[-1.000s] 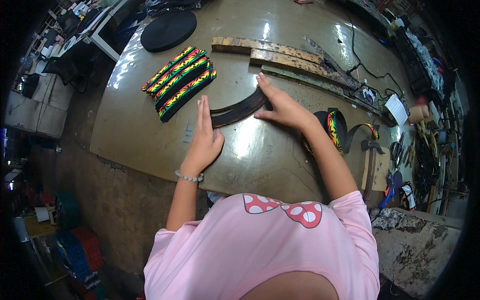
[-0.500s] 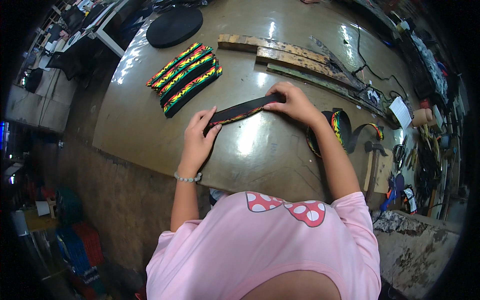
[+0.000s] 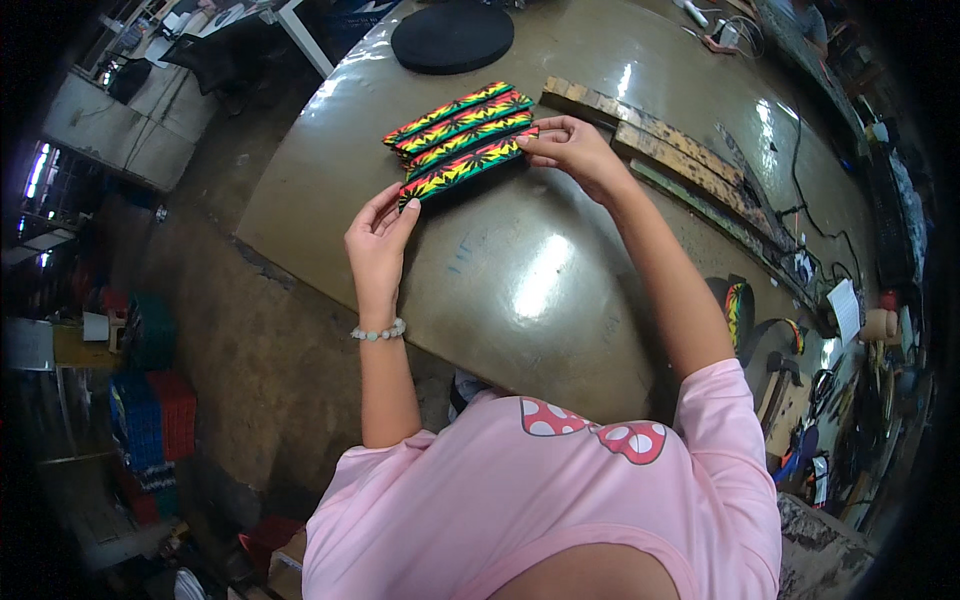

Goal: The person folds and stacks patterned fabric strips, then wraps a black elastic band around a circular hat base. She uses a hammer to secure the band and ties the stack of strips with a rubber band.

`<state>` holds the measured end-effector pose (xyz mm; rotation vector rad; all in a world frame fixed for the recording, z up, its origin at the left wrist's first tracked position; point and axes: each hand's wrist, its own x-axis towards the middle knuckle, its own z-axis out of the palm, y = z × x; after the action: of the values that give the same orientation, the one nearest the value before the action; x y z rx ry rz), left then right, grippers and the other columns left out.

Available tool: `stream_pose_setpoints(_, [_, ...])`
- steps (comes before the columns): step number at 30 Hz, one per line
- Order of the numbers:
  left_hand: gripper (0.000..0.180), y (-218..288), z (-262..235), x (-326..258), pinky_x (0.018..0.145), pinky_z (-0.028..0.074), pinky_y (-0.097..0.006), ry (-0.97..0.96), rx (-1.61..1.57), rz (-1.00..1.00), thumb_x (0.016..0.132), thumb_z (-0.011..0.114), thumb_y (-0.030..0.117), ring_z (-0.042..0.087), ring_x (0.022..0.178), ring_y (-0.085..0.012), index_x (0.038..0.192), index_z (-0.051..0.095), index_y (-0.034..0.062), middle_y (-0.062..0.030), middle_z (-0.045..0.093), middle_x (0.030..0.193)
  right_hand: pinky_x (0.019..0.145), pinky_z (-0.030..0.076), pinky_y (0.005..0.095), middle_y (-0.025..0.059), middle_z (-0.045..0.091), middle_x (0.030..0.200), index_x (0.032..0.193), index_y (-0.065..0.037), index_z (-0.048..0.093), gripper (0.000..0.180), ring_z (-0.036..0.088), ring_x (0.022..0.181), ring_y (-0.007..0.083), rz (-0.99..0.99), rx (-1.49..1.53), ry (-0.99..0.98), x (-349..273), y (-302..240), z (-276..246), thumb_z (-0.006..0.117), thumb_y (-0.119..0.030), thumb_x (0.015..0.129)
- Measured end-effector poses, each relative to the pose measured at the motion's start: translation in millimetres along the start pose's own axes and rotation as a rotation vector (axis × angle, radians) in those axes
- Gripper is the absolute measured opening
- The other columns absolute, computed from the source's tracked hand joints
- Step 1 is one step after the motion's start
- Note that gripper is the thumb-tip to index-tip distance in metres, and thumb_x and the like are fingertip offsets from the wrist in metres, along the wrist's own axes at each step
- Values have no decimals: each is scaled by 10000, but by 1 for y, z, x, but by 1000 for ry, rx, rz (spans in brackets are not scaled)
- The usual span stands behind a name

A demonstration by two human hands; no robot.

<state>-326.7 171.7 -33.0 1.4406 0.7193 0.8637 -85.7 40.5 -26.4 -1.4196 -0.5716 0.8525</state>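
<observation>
A folded strap (image 3: 466, 172) with a red, yellow and green leaf pattern is stretched between my two hands. My left hand (image 3: 376, 245) pinches its near left end between thumb and fingers. At the far right end, my right hand (image 3: 580, 158) grips it the same way. The strap lies along the near edge of a stack of similar patterned straps (image 3: 450, 117), patterned side up. Whether it rests on the stack or just above it, I cannot tell.
Beyond the stack lies a black round disc (image 3: 452, 38). Long worn wooden bars (image 3: 690, 165) cross the table (image 3: 480, 290) to the right. Nearer on that side are a loose curled patterned strap (image 3: 735, 312) and a hammer (image 3: 782, 372). A dark cable (image 3: 797, 165) runs along the far right.
Both hands have carried the strap away from me to the stack. Its mostly black side showed before; the patterned side faces up now. The whole view has shifted, too.
</observation>
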Motion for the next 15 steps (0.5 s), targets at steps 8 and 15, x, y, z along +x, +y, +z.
stream_pose_setpoints(8, [446, 3, 8, 6, 862, 485, -337, 78, 558, 188, 822, 722, 159, 577, 957, -207, 1227, 576, 42, -127, 556, 1123, 609, 476, 214, 82, 620, 841, 1160, 31, 407, 626, 588, 694, 106, 18, -106, 110, 18, 11, 11, 823, -171, 740])
stream_pose_setpoints(15, [509, -2, 29, 12, 977, 385, -433, -168, 1109, 769, 796, 721, 223, 466, 1152, -312, 1269, 562, 120, -116, 506, 1213, 606, 462, 227, 52, 600, 782, 1110, 21, 467, 546, 561, 677, 91, -41, -298, 158, 12, 3, 16, 797, -205, 738])
